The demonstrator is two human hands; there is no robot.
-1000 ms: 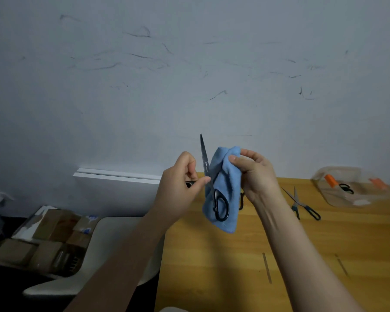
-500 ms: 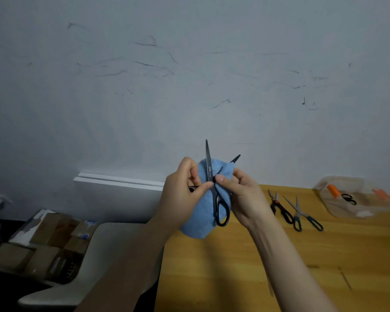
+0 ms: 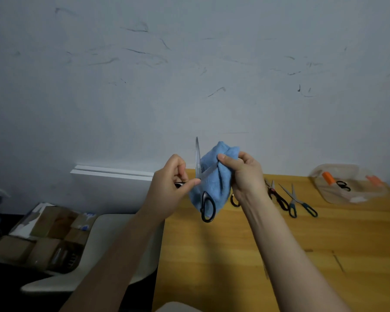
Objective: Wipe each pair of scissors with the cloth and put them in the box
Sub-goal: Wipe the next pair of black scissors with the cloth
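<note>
- The black-handled scissors are held in the air over the counter's left end. They are splayed, with one blade toward 12 o'clock and the other slanting toward 2 o'clock into the blue cloth.
- The left hand pinches a handle loop at 9 o'clock of the pivot. The right hand, at 3 o'clock, is clamped on the cloth around the slanted blade.
- The box lies far off toward 3 o'clock, nearer the right hand, with other scissors between.

Left hand and right hand are bare, forearms unsleeved.
</note>
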